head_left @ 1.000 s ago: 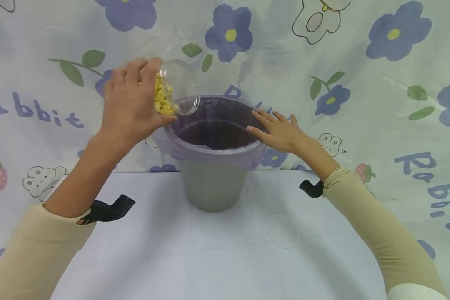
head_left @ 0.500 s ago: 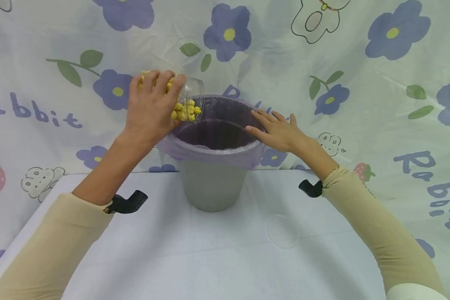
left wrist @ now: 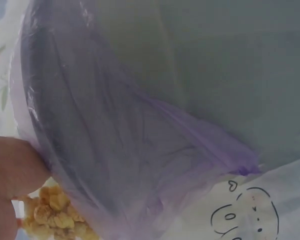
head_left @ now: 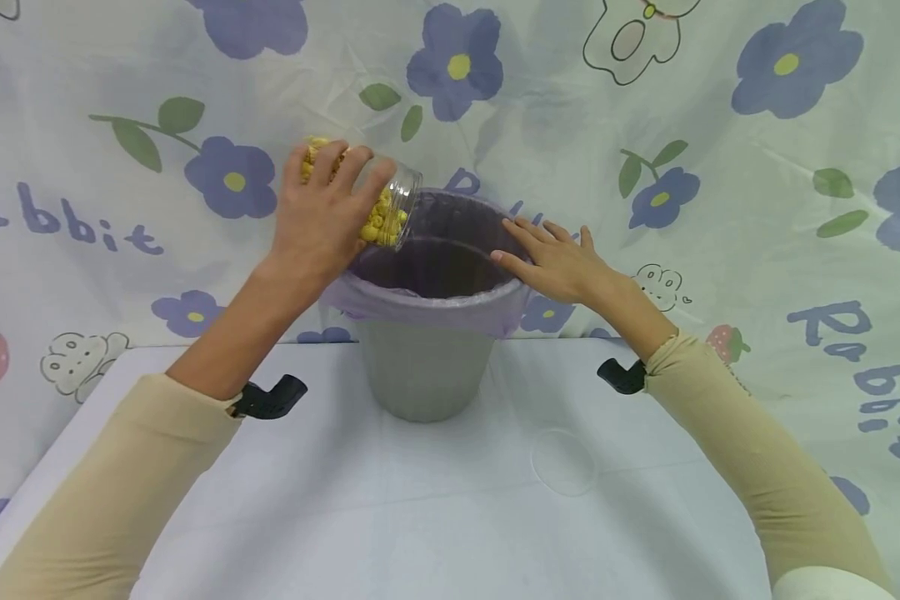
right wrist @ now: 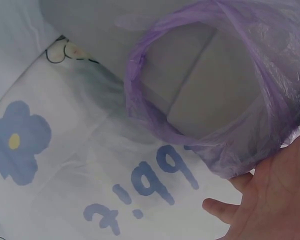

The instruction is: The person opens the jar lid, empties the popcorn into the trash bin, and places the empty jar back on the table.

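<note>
Clear plastic jar (head_left: pixel 407 193) just left of centre in the head view, lying tipped over, its mouth facing right over the bin (head_left: pixel 426 367). Left hand (head_left: pixel 321 208) has it firmly gripped, fingers curled over the top. Yellow popcorn (head_left: pixel 381 225) sits inside, some bunched low by the mouth and more up at the back end. Bin's grey, mid-frame on the white table (head_left: pixel 345 500), with a purple bag (head_left: pixel 435 312) folded over its rim (thin stuff, you can see the grey through it). Right hand (head_left: pixel 558 262) isn't clutching anything from where I'm standing: fingers spread and straight, resting on the bagged rim right of centre. Lower right of centre there's a clear disc (head_left: pixel 564 462) flat on the table. Flowery rabbit-print curtain (head_left: pixel 547 158) fills the top.
</note>
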Tool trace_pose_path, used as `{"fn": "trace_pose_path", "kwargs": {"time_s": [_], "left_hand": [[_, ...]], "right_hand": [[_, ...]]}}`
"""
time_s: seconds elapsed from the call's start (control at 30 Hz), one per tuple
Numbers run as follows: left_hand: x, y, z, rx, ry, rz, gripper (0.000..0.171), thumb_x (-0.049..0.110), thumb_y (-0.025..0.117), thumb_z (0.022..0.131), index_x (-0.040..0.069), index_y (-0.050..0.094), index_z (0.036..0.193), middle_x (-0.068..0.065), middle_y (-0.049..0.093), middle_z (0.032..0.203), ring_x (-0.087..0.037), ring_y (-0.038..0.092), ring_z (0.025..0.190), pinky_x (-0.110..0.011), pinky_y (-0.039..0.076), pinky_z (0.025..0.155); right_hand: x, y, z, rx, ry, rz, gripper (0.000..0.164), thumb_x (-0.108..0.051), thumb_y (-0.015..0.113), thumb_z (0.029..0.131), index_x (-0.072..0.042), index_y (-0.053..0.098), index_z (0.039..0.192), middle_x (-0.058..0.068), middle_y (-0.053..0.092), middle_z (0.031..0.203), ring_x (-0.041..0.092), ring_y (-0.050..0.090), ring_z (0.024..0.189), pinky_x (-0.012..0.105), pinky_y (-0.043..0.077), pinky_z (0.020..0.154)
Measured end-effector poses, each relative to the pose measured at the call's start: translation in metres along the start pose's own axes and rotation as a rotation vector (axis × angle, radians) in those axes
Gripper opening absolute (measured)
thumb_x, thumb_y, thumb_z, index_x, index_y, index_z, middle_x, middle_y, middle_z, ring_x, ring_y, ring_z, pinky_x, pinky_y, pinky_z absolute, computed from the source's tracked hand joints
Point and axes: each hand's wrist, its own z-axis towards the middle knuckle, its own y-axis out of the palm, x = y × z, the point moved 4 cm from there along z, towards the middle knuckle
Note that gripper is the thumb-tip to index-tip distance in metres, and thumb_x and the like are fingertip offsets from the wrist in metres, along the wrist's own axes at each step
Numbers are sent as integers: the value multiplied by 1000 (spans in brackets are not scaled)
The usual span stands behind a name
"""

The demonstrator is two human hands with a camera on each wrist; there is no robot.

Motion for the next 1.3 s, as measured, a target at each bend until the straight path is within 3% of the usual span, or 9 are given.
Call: {"fn": "trace_pose_path", "kwargs": {"time_s": [0.17, 0.47, 1.3], "left_hand": [[3, 3, 1, 40, 31, 12, 88, 1, 91, 63, 12, 39, 133, -17, 44, 134, -39, 36, 129, -62, 27, 106], [7, 7, 1, 89, 66, 26, 64, -14, 67, 80, 13, 44, 133, -17, 45, 132, -38, 39, 129, -60, 24, 111], [8, 9, 2, 94, 87, 30, 59, -14, 65, 86, 14, 46, 134, -16, 45, 134, -37, 38, 131, -59, 21, 113]], "right_hand": [[0, 0, 0, -1, -2, -2, 80, -72, 23, 97, -26, 11, 162, 1, 9, 166, 39, 6, 150, 69, -10, 109], [1, 0, 1, 0, -3, 1, 81, -73, 23, 97, -26, 11, 162, 1, 9, 166, 39, 6, 150, 69, -10, 109], [0, -1, 1, -7, -4, 9, 79, -71, 23, 98, -25, 10, 162, 1, 8, 166, 40, 5, 149, 70, -11, 108]]}}
